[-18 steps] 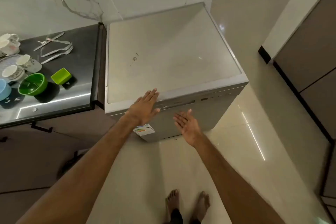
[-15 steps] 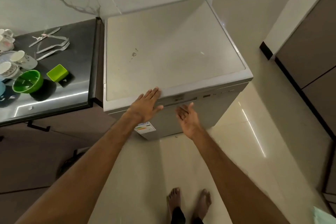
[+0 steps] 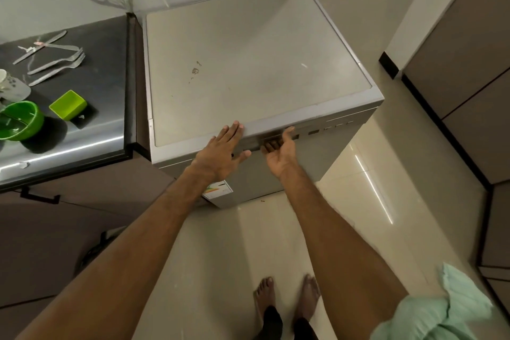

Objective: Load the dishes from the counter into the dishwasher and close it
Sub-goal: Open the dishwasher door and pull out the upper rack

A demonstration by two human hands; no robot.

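Observation:
A grey dishwasher stands closed in the middle, its flat top bare. My left hand lies flat with straight fingers on its front top edge. My right hand is palm up under the door's recessed handle, its fingers curled into the slot. On the dark counter to the left lie forks and knives, a green bowl, a small green square dish and a patterned cup at the frame's left edge.
A marble wall runs behind the counter and dishwasher. Brown cabinets stand to the right across a glossy tiled floor. My bare feet are on the floor in front of the dishwasher.
My right hand has moved up and curled its fingers into the door handle. My left hand stays on the top edge. The view has shifted closer and to the right.

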